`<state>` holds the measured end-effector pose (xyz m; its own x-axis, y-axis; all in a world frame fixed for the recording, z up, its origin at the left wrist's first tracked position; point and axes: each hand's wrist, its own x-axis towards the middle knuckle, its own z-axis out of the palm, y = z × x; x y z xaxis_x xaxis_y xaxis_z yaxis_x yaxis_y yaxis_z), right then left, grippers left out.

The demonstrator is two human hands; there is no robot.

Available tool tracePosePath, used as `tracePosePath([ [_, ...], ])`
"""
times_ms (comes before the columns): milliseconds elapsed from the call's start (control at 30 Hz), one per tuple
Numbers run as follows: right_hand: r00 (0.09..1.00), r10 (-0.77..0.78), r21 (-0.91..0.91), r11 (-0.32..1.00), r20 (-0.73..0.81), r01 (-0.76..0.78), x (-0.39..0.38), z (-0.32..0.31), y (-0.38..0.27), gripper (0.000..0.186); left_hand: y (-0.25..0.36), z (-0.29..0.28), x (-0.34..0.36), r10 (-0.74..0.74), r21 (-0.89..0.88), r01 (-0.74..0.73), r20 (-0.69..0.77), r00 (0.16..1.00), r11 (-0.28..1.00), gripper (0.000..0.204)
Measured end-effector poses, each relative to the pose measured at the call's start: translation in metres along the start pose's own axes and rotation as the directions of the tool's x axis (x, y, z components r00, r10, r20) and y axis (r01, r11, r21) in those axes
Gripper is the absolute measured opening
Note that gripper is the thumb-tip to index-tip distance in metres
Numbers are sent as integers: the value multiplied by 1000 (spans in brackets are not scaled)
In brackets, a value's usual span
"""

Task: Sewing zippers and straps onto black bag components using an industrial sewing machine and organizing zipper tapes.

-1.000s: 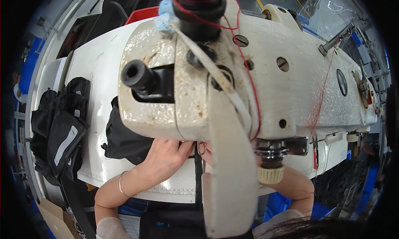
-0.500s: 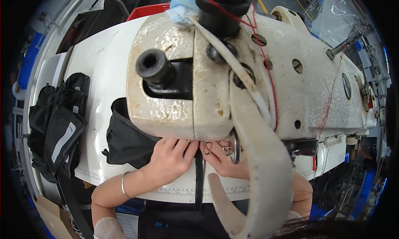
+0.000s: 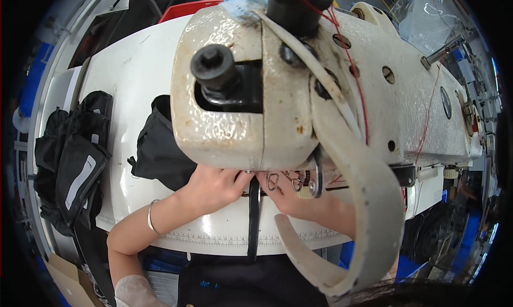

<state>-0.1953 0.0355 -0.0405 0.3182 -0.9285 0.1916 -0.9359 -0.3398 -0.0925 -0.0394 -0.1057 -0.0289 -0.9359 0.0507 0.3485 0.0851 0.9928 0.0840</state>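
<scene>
The white sewing machine head (image 3: 224, 141) stands over my work and hides my fingertips. My left hand (image 3: 216, 189) is bent with its fingers closed at the edge of a black fabric piece (image 3: 163, 157), which spreads out to the left. Just right of it, my right hand (image 3: 294, 200) has its fingers curled in under the machine, partly behind wire thread guides (image 3: 273, 181). Between the two hands, a narrow black strip (image 3: 253, 221), like zipper tape, runs toward me and over the near table edge.
Black sewn fabric pieces (image 3: 80, 168) lie piled at the table's left. A curved pale machine guard (image 3: 382, 216) arches in front of my right forearm. Red thread (image 3: 352, 77) runs along the machine. A ruler scale (image 3: 214, 237) follows the near edge; a cardboard box (image 3: 72, 283) stands lower left.
The view has shifted, so the machine appears farther right and higher. More of my right forearm shows beside the guard. Both hands stay close together at the strip.
</scene>
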Motion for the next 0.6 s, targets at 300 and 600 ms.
tracePosePath([
  [300, 958, -275, -790, 605, -86, 103, 5, -13, 6, 38, -7, 3, 6, -21, 14, 20, 26, 999, 1000, 22],
  [600, 967, -186, -824, 511, 174, 246, -5, -11, -3, 54, 0, 2, 5, -61, -44, 57, -75, 995, 997, 24],
])
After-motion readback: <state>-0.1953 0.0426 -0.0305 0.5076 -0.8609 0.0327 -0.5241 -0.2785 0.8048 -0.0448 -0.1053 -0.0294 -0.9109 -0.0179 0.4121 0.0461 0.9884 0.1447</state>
